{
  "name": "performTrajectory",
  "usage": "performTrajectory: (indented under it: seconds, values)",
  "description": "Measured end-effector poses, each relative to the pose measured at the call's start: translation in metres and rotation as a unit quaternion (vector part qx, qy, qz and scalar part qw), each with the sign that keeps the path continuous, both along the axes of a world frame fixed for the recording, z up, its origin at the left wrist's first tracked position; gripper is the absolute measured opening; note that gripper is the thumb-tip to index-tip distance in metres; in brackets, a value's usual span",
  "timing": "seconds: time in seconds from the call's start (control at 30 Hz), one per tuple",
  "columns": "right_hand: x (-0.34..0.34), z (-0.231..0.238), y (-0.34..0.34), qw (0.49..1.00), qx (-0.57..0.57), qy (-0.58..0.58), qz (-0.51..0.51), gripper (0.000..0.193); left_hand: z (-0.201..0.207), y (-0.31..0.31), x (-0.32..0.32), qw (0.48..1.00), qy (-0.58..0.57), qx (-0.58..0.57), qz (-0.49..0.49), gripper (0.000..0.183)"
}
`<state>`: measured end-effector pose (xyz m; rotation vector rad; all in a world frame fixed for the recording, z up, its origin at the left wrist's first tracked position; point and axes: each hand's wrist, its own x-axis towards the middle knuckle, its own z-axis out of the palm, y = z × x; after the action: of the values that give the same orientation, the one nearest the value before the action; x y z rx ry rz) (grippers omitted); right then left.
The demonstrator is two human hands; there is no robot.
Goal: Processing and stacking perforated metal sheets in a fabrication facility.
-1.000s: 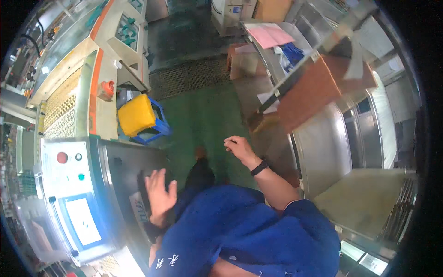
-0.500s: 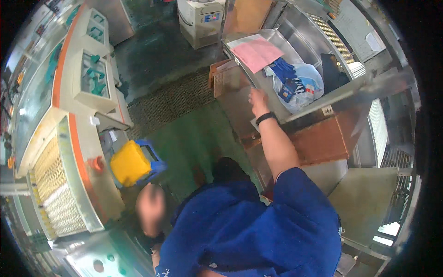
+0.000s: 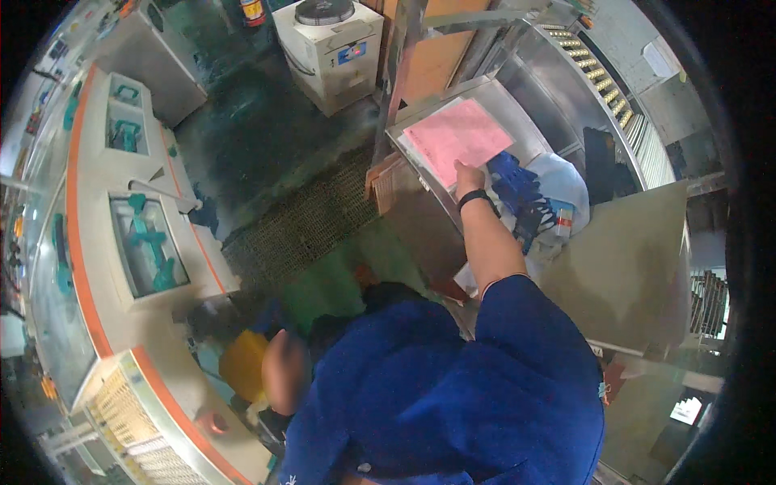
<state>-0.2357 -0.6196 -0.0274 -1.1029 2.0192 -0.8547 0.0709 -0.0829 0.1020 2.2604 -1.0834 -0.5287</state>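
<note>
My right hand (image 3: 469, 179), a dark band at its wrist, reaches over a metal tray table (image 3: 525, 131). Its curled fingers are at the near edge of a pink sheet (image 3: 457, 139), the thumb over the paper; the fingertips are partly hidden. White paper shows under the sheet's left edge. Beside the hand lie dark blue gloves (image 3: 515, 182) and a clear plastic bag (image 3: 563, 178) with a small blue-and-white packet (image 3: 561, 217). My left hand (image 3: 283, 372) hangs low on the left, smeared, in front of a yellow container (image 3: 244, 365); its fingers cannot be made out.
A long white machine with an orange stripe (image 3: 74, 242) and windows showing green fittings runs along the left. A white boxy unit (image 3: 330, 69) stands on the floor ahead. A large flat panel (image 3: 622, 267) stands right of my arm. Dark perforated matting (image 3: 303, 210) covers part of the floor.
My right hand has gone from the tray's near rim to the pink sheet's edge. The view has shifted, so the machine and tray sit lower. The flat panel now stands higher beside the tray.
</note>
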Motion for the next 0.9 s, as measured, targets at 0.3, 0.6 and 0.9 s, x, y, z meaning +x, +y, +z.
performTrajectory:
  seconds: [0.3, 0.6, 0.9]
  values:
    - [0.016, -0.008, -0.059, 0.978, 0.159, 0.133, 0.005, 0.09, -0.006, -0.117, 0.094, 0.995, 0.027, 0.033, -0.093, 0.041]
    - [0.003, -0.058, -0.091, 0.931, 0.263, 0.253, 0.033, 0.042, -0.001, -0.221, 0.244, 0.973, 0.015, 0.054, -0.222, 0.039]
    - [0.026, 0.009, -0.013, 0.867, 0.015, 0.43, 0.251, 0.028, -0.005, -0.317, 0.32, 0.962, -0.022, 0.076, -0.263, 0.045]
